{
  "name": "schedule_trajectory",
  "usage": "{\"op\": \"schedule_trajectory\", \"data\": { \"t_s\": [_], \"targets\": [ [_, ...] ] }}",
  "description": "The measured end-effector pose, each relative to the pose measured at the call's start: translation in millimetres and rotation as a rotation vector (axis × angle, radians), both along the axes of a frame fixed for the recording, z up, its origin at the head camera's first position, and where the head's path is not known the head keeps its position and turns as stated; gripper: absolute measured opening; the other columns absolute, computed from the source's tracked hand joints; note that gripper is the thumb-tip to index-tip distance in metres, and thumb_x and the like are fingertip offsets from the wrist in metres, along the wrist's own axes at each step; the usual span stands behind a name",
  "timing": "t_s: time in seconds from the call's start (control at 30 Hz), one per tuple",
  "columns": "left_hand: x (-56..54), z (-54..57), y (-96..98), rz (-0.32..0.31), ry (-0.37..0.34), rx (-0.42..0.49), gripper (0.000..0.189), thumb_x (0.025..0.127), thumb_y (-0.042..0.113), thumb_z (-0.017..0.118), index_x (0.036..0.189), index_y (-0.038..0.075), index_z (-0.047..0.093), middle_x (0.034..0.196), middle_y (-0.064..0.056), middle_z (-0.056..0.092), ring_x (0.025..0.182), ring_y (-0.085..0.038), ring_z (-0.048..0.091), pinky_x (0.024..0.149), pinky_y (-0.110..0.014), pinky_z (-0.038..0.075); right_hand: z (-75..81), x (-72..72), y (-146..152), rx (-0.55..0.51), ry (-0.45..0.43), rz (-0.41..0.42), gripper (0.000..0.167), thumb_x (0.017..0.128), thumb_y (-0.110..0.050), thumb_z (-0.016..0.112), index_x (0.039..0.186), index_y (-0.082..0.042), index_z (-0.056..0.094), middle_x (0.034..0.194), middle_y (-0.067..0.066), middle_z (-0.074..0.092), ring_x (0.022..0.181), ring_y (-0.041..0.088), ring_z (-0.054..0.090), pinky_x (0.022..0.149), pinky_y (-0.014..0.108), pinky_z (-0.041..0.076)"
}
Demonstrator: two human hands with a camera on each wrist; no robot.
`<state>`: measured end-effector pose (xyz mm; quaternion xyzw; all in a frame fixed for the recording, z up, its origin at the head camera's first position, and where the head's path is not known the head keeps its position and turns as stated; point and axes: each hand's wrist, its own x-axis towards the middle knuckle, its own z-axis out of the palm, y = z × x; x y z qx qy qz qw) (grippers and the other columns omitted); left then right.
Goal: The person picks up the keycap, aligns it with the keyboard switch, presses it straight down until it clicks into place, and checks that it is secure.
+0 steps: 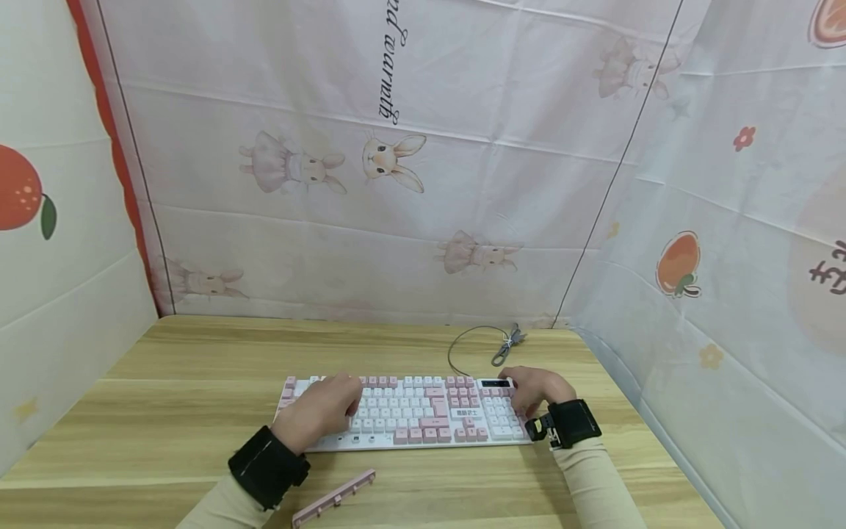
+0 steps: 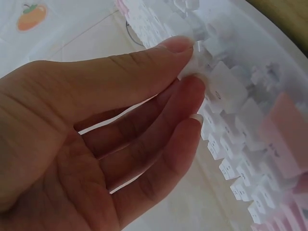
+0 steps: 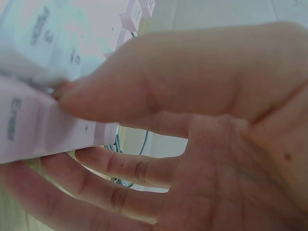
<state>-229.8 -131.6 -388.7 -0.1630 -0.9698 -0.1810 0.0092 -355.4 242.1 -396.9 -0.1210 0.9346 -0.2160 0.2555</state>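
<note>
A white-and-pink keyboard (image 1: 403, 413) lies on the wooden table. My left hand (image 1: 320, 411) is over its left part. In the left wrist view, the left thumb and fingertips pinch a white keycap (image 2: 189, 68) among the keys; whether it is still seated is hidden. Bare key stems (image 2: 222, 28) show beside that hand. At the keyboard's right end, my right hand (image 1: 537, 388) grips the edge, its thumb on top by the pink Enter key (image 3: 19, 120) and its fingers along the side. A long pink bar with small pegs (image 1: 337, 497), looking like a space bar, lies in front of the keyboard.
A grey cable (image 1: 507, 347), bundled near its plug, lies behind the keyboard's right end. Printed cloth walls (image 1: 396, 242) stand at the back and both sides of the table (image 1: 198, 411).
</note>
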Motion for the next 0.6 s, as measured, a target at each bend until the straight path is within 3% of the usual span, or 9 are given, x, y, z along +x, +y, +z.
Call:
{"op": "schedule_trajectory", "data": {
  "t_s": [0.6],
  "targets": [
    [-1.5,-1.8,1.4,0.018,-0.018,-0.005,0.032,0.078,-0.017,0.071,0.072,0.011,0.057,0.07,-0.001,0.051,0.065,-0.018,0.047,0.061,-0.032,0.037,-0.4,-1.3,0.6,0.002,-0.007,-0.003,0.074,0.076,0.007,0.071,0.146,-0.005,0.049,0.126,0.02,0.058,0.085,0.023,0.065,0.073,0.041,0.061]
  ]
}}
